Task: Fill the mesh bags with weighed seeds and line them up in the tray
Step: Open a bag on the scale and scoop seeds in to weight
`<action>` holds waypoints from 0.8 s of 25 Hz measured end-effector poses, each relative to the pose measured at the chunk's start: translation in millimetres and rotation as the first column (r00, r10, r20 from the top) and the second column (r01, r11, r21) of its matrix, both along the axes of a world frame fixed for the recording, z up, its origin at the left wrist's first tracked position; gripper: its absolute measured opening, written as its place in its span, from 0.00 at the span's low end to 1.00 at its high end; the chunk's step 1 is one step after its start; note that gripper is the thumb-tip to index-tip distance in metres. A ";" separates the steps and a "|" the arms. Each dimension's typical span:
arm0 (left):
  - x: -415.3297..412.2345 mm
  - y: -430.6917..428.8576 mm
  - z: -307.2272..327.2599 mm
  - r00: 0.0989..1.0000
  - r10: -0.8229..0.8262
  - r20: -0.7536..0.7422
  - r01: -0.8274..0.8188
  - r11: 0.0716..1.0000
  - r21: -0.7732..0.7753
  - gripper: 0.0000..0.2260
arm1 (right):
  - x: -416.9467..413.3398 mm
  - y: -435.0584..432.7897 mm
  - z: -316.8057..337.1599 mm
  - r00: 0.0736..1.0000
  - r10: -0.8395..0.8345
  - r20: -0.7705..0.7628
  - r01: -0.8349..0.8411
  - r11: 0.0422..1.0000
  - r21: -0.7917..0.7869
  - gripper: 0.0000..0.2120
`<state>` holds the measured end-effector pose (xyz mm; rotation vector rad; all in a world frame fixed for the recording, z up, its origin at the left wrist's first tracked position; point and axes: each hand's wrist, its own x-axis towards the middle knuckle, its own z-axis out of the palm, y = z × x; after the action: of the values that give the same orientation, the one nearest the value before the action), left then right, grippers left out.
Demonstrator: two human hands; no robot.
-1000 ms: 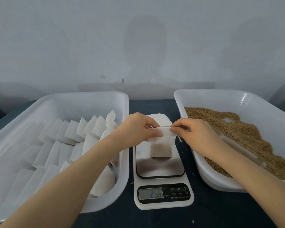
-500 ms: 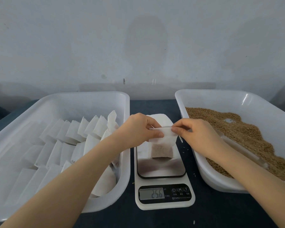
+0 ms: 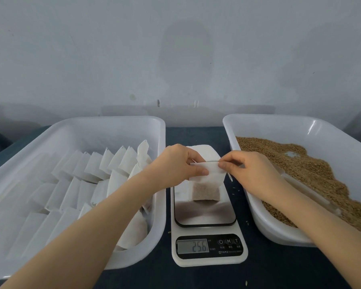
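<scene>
Shows a mesh bag [image 3: 204,180] pinched at both ends of its upper edge, the left hand [image 3: 175,163] gripping one corner between thumb and fingertips, the right hand [image 3: 252,170] nipping the other between thumb and forefinger, with brown seeds [image 3: 205,191] filling only the part below the pinch. Directly beneath the grip, a scale [image 3: 206,217] reading 256, decimal point illegible, contact between bag bottom and platform impossible to judge. Left of the grip, a tray [image 3: 113,130] of lined-up bags [image 3: 96,170], partly covered by the forearm and cut off by the frame; right of it, a seed tray [image 3: 279,126], with a pale half-buried object too faint to identify.
</scene>
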<state>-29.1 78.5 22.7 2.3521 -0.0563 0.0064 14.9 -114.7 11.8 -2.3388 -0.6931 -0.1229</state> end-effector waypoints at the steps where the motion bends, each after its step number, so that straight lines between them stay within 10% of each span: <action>1: -0.7 -0.1 0.3 1.000 0.001 0.002 -0.001 1.000 -0.002 0.06 | -0.1 0.3 0.2 1.000 0.004 -0.001 -0.004 1.000 0.004 0.06; 20: -1.3 -0.8 -1.9 0.999 0.015 0.032 -0.017 0.998 0.068 0.04 | 1.4 -0.4 -1.1 1.000 0.016 0.012 -0.016 1.000 0.012 0.05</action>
<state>-30.4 77.7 20.8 2.4203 -0.0540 0.0497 16.2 -115.1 10.7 -2.3218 -0.7149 -0.1334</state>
